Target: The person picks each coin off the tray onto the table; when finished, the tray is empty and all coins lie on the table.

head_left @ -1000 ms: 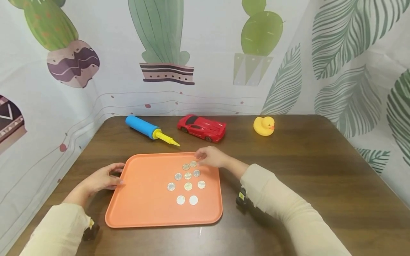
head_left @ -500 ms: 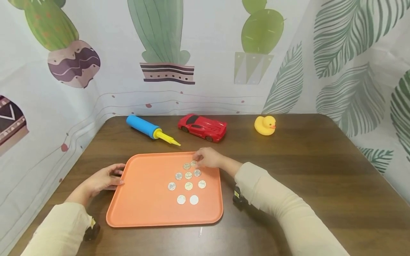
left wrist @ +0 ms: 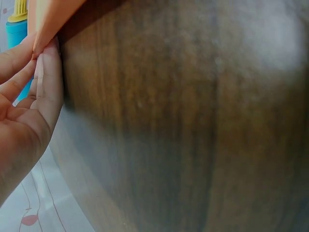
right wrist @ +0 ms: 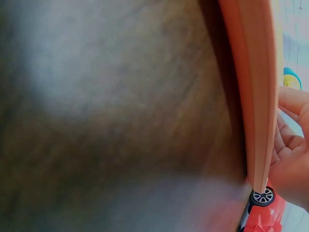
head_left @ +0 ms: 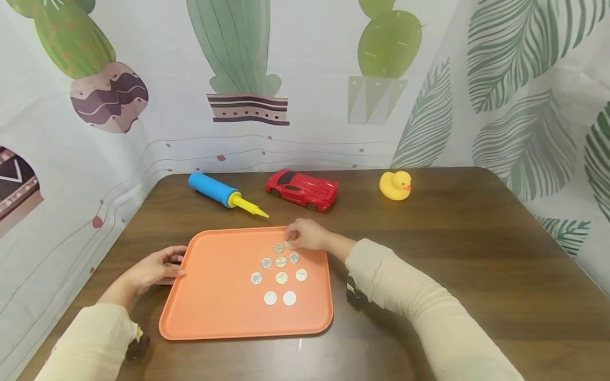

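Note:
An orange tray (head_left: 214, 296) lies on the table with several round silvery and gold-toned coins (head_left: 289, 298) spread over its right half. My left hand (head_left: 154, 269) pinches the tray's left rim, thumb above and fingers beneath; the left wrist view shows the fingers at the tray edge (left wrist: 58, 19). At the far right part of the tray, my right hand (head_left: 310, 234) reaches in with bent fingers, partly covering the farthest coin (head_left: 288, 244). In the right wrist view the fingertips are hidden behind the tray's side (right wrist: 256, 96), and I cannot tell whether they pinch a coin.
Behind the tray lie a blue and yellow hand pump (head_left: 212, 189) and a red toy car (head_left: 302, 189). A yellow rubber duck (head_left: 395, 186) sits farther right. The brown wooden table (head_left: 452, 254) backs onto a cactus-print cloth (head_left: 314, 63).
My right hand has shifted slightly left, covering more of the farthest coin. My left hand keeps its hold on the tray rim, and the coins lie as before.

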`<state>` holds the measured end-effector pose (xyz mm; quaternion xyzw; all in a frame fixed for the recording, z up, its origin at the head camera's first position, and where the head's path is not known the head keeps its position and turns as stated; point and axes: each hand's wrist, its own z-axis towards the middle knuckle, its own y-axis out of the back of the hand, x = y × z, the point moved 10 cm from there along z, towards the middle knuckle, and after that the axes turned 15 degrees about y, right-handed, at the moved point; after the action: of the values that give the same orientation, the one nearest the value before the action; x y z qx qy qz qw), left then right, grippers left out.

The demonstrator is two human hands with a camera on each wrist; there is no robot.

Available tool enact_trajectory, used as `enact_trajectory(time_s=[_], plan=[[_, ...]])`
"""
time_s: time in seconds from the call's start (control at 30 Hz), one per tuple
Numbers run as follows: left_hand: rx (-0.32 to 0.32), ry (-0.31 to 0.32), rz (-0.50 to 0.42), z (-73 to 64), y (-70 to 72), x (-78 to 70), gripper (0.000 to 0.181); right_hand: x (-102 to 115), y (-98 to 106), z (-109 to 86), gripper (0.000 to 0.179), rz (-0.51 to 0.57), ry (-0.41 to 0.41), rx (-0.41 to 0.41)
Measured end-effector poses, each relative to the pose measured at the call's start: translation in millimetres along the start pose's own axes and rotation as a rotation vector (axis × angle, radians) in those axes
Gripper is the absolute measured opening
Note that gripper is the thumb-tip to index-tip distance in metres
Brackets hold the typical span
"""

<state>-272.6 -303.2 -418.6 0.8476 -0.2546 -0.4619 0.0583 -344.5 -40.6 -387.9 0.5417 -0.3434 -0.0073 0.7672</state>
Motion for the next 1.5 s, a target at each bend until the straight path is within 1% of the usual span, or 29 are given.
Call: enact_trajectory(time_s=[0.2, 0.33, 0.43, 0.57, 0.67, 0.83, 1.07, 1.23, 1.27, 1.33, 1.5], plan=[[0.004, -0.008, -0.002, 0.7, -2.0, 0.8, 0.068, -4, -1, -0.9, 0.013, -0.023, -0.032, 0.011], [-0.005, -0.015, -0.007, 1.8, -2.1, 1.5, 0.067, -6, 1, -2.7, 0.016, -0.027, -0.054, 0.011], [-0.007, -0.021, -0.006, 2.0, -2.8, 2.4, 0.067, -8, 0, -4.4, 0.018, -0.013, -0.059, 0.008], [0.000, -0.035, -0.013, 1.3, -4.1, 3.2, 0.068, -10, 1, -7.3, 0.017, 0.033, -0.064, -0.012], [0.001, -0.042, -0.014, 0.9, -3.5, 3.7, 0.069, -10, 3, -9.2, 0.014, 0.070, -0.070, -0.035], [-0.003, -0.039, -0.006, 2.4, -1.2, 3.0, 0.068, -13, 12, -12.9, 0.013, 0.116, -0.091, -0.095], [0.014, -0.038, -0.009, 3.6, -2.2, 0.5, 0.069, -19, 27, -23.7, 0.013, 0.255, -0.149, -0.199], [0.009, -0.035, -0.012, 3.1, -0.7, 1.8, 0.068, -21, 37, -29.2, 0.010, 0.317, -0.163, -0.256], [0.009, -0.035, -0.011, 2.9, -0.4, 2.2, 0.068, -21, 39, -30.6, 0.010, 0.323, -0.162, -0.263], [0.010, -0.033, -0.013, 2.7, -0.2, 2.8, 0.068, -11, 47, -35.1, 0.010, 0.338, -0.166, -0.275], [0.006, -0.023, -0.011, 1.5, 1.0, 5.0, 0.067, -14, 49, -42.1, 0.012, 0.378, -0.173, -0.290]])
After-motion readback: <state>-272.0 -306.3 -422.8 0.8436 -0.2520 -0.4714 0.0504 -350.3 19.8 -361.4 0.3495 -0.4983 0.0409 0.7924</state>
